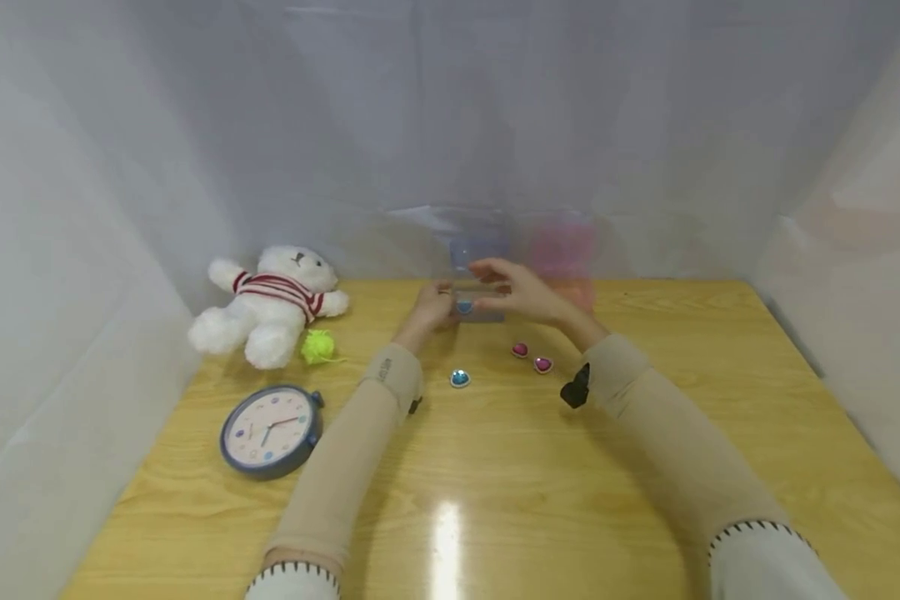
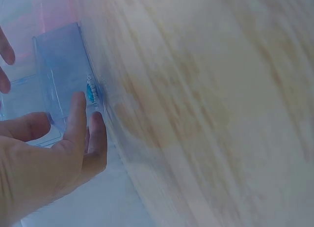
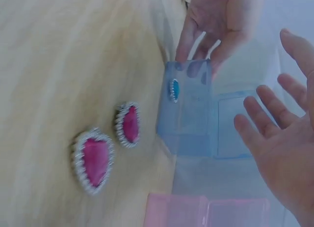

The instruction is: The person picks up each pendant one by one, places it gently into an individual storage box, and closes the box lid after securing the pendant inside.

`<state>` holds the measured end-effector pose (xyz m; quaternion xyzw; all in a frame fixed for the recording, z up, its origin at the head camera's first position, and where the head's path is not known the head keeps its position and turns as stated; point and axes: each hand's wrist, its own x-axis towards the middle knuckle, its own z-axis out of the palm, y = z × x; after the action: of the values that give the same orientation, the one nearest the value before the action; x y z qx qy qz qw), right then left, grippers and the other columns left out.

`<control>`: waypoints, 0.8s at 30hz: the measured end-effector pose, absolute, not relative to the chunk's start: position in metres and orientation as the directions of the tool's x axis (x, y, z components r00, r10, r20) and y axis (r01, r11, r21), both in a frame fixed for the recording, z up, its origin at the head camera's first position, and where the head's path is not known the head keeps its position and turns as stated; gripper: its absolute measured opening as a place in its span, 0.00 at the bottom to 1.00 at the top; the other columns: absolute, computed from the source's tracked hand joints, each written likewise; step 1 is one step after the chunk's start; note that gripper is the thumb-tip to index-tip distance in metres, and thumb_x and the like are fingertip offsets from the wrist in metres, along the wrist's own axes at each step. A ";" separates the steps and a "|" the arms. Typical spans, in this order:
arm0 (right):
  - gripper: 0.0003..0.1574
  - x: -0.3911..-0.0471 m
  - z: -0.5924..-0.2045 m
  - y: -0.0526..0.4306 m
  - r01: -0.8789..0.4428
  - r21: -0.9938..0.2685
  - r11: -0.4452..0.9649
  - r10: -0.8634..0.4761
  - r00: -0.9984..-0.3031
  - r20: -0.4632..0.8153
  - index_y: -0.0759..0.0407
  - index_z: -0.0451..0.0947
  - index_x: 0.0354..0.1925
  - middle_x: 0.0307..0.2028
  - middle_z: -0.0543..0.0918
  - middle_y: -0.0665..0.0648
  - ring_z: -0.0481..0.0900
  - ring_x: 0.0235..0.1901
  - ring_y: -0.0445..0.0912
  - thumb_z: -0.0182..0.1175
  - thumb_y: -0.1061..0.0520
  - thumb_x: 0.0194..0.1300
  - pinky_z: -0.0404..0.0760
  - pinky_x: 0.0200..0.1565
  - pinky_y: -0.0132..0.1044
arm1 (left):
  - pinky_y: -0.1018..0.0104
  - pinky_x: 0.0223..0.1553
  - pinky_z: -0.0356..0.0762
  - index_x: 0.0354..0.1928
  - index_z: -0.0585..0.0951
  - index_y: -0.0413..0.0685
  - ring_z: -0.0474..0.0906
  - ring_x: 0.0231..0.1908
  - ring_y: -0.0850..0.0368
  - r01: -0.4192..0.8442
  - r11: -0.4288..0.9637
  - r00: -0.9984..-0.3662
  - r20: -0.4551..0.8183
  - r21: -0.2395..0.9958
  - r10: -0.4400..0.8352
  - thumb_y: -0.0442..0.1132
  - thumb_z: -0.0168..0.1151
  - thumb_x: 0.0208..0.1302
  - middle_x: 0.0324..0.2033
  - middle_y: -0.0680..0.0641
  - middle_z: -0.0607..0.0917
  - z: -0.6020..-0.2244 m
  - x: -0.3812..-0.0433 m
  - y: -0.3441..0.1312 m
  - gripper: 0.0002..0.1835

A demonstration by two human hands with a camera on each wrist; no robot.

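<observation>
Your right hand (image 3: 284,156) is spread, holding nothing; your left hand (image 1: 431,308) touches the blue box (image 3: 186,121), pinching or not I can't tell; blue gem (image 3: 174,90) sits low inside it; brace the box lightly, right hand off its rim, so it shouldn't tip.

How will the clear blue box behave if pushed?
Likely rigid: the blue box has crisp edges and flat walls. Probably light: those see-through walls look thin, and just one blue gem shows inside. Should slide rather than roll, given its flat faces.
</observation>
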<state>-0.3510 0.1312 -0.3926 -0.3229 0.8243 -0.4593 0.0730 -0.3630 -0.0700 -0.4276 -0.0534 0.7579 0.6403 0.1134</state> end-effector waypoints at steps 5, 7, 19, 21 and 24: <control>0.44 -0.337 -0.396 0.135 -0.479 -0.799 0.363 -0.642 -0.750 0.158 0.64 0.64 0.77 0.76 0.69 0.66 0.65 0.77 0.63 0.70 0.58 0.70 0.63 0.80 0.63 | 0.50 0.70 0.80 0.79 0.64 0.37 0.76 0.68 0.35 -0.219 0.228 -0.970 -0.237 0.949 0.058 0.27 0.46 0.73 0.74 0.31 0.71 -0.426 -0.366 -0.074 0.32; 0.43 -0.332 -0.398 0.135 -0.492 -0.787 0.372 -0.662 -0.735 0.146 0.62 0.65 0.76 0.77 0.69 0.64 0.65 0.78 0.61 0.70 0.57 0.70 0.61 0.81 0.63 | 0.51 0.70 0.81 0.79 0.64 0.39 0.77 0.68 0.36 -0.224 0.237 -0.968 -0.243 0.945 0.057 0.27 0.47 0.74 0.75 0.32 0.70 -0.425 -0.366 -0.076 0.32; 0.40 -0.313 -0.419 0.117 -0.619 -0.658 0.428 -0.786 -0.615 0.067 0.61 0.75 0.70 0.73 0.71 0.66 0.65 0.76 0.62 0.76 0.55 0.63 0.66 0.78 0.65 | 0.53 0.72 0.79 0.81 0.60 0.41 0.74 0.69 0.39 -0.221 0.218 -0.965 -0.246 0.951 0.095 0.28 0.46 0.76 0.78 0.34 0.65 -0.423 -0.362 -0.080 0.33; 0.40 -0.312 -0.422 0.114 -0.656 -0.611 0.443 -0.800 -0.596 0.061 0.61 0.76 0.69 0.74 0.71 0.67 0.65 0.76 0.62 0.77 0.52 0.62 0.62 0.80 0.64 | 0.52 0.73 0.78 0.81 0.60 0.40 0.72 0.72 0.38 -0.212 0.224 -0.966 -0.238 0.951 0.098 0.29 0.46 0.76 0.79 0.34 0.65 -0.424 -0.362 -0.080 0.32; 0.39 -0.310 -0.425 0.109 -0.691 -0.550 0.469 -0.808 -0.587 0.049 0.58 0.79 0.67 0.74 0.71 0.66 0.65 0.76 0.62 0.77 0.49 0.61 0.61 0.80 0.63 | 0.51 0.74 0.77 0.81 0.60 0.39 0.71 0.73 0.37 -0.211 0.221 -0.966 -0.237 0.952 0.099 0.29 0.47 0.77 0.79 0.34 0.65 -0.424 -0.361 -0.080 0.31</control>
<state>-0.3100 0.1094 -0.4248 -0.4411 0.8500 -0.2665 0.1094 -0.3612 -0.0800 -0.4238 -0.0362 0.7715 0.6229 0.1245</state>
